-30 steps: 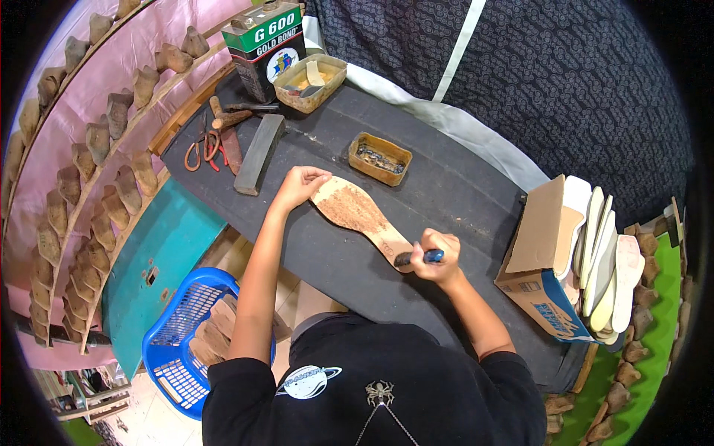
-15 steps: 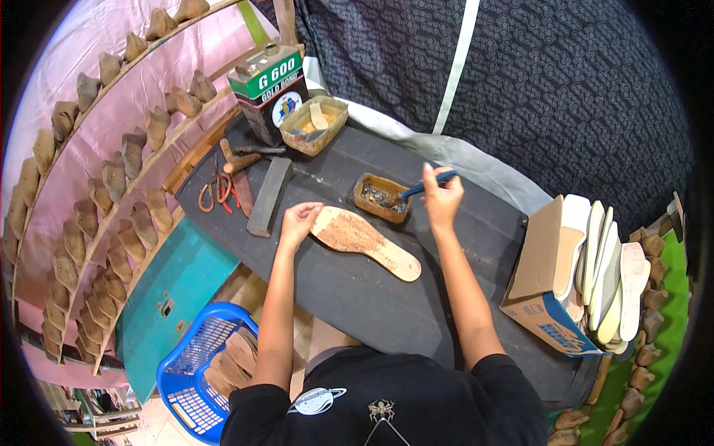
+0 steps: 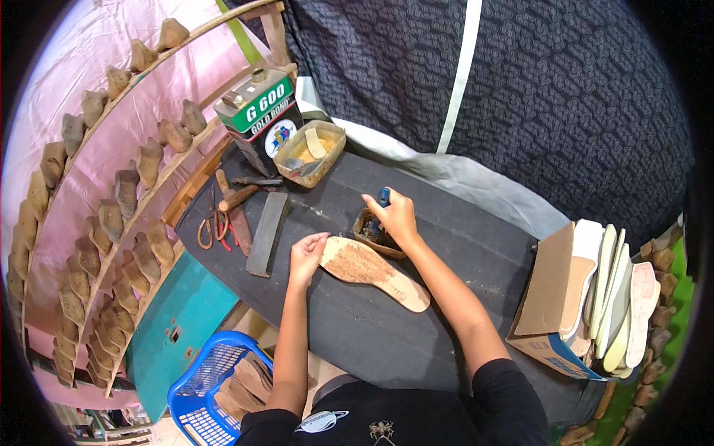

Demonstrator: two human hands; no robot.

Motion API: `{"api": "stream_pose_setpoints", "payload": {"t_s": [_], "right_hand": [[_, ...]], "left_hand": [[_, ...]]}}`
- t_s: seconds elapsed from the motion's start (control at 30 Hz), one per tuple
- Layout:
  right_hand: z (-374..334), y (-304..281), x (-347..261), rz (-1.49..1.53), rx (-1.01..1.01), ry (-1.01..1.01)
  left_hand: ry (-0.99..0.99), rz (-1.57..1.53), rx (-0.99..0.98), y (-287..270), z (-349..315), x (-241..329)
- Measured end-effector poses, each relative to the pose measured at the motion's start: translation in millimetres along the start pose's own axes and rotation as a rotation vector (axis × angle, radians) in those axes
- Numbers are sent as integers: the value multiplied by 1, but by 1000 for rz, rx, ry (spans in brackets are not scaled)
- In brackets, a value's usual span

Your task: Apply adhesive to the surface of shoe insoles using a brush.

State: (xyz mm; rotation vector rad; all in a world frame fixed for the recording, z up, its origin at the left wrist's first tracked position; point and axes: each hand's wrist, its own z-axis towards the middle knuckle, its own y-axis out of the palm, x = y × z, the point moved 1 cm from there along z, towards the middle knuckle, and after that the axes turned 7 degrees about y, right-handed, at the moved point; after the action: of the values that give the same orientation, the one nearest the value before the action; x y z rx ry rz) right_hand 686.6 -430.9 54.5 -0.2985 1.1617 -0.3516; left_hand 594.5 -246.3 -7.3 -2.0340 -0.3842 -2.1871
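Note:
The wide end of a pale insole is pinched between the fingers of my left hand. A rough brown patch covers much of the insole's wide part, and its narrow end points toward the lower right. My right hand grips a blue-handled brush with the handle nearly upright. The brush's lower end is down in a small brown-stained tub, just beyond the insole. My hand and wrist hide part of the tub.
At the back left stand a green-and-black metal can and a plastic container. Nearby lie a grey block, a hammer and scissors. On the right, a cardboard box holds several soles. A blue basket sits lower left.
My right hand has moved left and down over the tub, turning the brush from slanted to nearly upright. The left hand keeps hold of the insole. The whole view has shifted slightly.

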Motion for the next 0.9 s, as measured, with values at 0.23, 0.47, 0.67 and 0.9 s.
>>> {"api": "stream_pose_setpoints", "payload": {"t_s": [0.23, 0.47, 0.67, 0.9], "right_hand": [[-29, -9, 12, 13, -35, -166], [-27, 0, -8, -114, 9, -127], [-9, 15, -3, -184, 41, -99], [-1, -1, -9, -196, 85, -78]], "left_hand": [[-5, -43, 7, -5, -1, -6], [-39, 35, 33, -1, -5, -1], [-56, 18, 37, -2, -4, -2], [-15, 20, 11, -3, -1, 1]]}}
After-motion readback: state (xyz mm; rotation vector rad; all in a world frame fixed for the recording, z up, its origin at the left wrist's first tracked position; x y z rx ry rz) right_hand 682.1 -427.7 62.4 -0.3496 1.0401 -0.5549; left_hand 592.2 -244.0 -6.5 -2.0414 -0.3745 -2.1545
